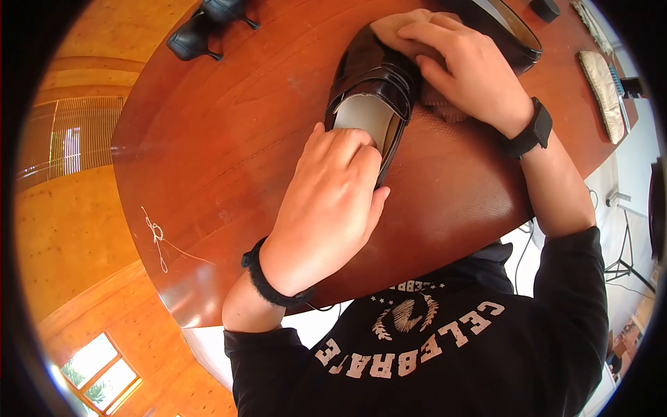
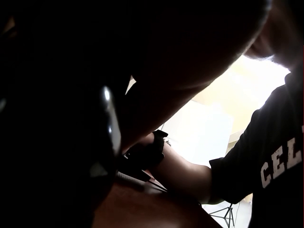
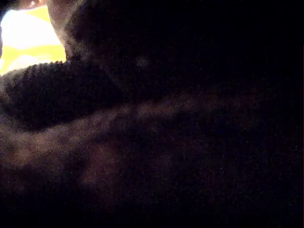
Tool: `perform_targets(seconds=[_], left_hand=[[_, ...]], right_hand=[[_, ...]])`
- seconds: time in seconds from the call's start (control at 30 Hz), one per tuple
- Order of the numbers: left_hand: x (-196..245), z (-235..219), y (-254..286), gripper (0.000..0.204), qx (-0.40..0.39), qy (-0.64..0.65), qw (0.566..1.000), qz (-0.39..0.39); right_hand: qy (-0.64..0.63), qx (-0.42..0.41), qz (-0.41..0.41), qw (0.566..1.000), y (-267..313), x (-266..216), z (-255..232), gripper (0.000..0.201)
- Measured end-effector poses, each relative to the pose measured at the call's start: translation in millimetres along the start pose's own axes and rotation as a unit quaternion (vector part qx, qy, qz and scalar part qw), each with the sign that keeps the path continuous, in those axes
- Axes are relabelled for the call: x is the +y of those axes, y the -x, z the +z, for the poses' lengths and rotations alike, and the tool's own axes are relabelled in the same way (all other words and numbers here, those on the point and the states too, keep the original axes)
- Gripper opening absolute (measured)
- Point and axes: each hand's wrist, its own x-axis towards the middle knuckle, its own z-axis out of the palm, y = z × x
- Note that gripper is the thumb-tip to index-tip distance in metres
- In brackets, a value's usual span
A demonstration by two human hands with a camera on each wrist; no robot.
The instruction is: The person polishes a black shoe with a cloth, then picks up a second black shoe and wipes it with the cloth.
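Note:
In the head view, a glossy black strapped shoe (image 1: 375, 83) points its toe away from the body, over the table. The left hand (image 1: 326, 201) grips it near the heel, with fingers curled into the opening over the pale insole (image 1: 365, 115). At the toe, the right hand (image 1: 479, 73) holds a brown cloth (image 1: 399, 35) against the upper, fingers bent over it. Part of the cloth hangs beneath that palm. The left wrist view is mostly dark, with the other forearm (image 2: 183, 173) visible; the right wrist view is too dark to make out the hand.
A second black shoe (image 1: 486, 35) lies beyond the right hand. Black heeled footwear (image 1: 191, 38) stands at the table's far left, and a thin tangled string (image 1: 158, 236) lies near the left edge. A pale, flat shoe-like item (image 1: 601, 94) and a small dark object (image 1: 544, 10) are at the right.

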Motion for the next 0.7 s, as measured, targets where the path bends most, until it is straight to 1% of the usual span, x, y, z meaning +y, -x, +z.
perform_targets(seconds=[0.1, 0.13, 0.27, 0.33, 0.43, 0.53, 0.63, 0.7], left_hand=[[3.1, 1.1, 0.6, 0.028, 0.003, -0.017, 1.000, -0.003], [4.6, 1.7, 0.8, 0.028, 0.002, -0.024, 1.000, -0.006], [10.8, 3.7, 2.1, 0.030, 0.002, -0.038, 0.999, -0.029], [9.9, 4.5, 2.5, 0.031, 0.003, -0.038, 0.999, -0.025], [9.3, 4.0, 2.1, 0.031, 0.000, -0.039, 0.999, -0.025], [8.8, 4.0, 2.3, 0.031, -0.001, -0.042, 0.999, -0.025], [8.8, 4.3, 2.1, 0.032, 0.002, -0.044, 0.999, -0.022], [8.5, 4.2, 2.0, 0.032, 0.002, -0.044, 0.999, -0.020]], right_hand=[[-0.039, -0.032, -0.035, 0.998, 0.0, -5.4, -2.8, 0.030], [-0.050, -0.027, -0.042, 0.998, 0.1, -5.6, -1.8, 0.028], [-0.006, -0.015, 0.007, 1.000, 0.5, 1.9, 3.6, 0.027], [0.015, -0.007, 0.040, 0.999, 2.9, 7.6, 4.5, 0.027], [0.025, 0.016, -0.016, 0.999, 4.0, 8.7, 8.0, 0.027], [-0.061, -0.029, -0.040, 0.997, 0.5, -3.6, 3.8, 0.027], [-0.021, -0.023, -0.026, 0.999, 0.0, 1.3, 4.7, 0.027], [0.028, -0.009, 0.012, 0.999, 3.5, 10.1, 9.1, 0.027]])
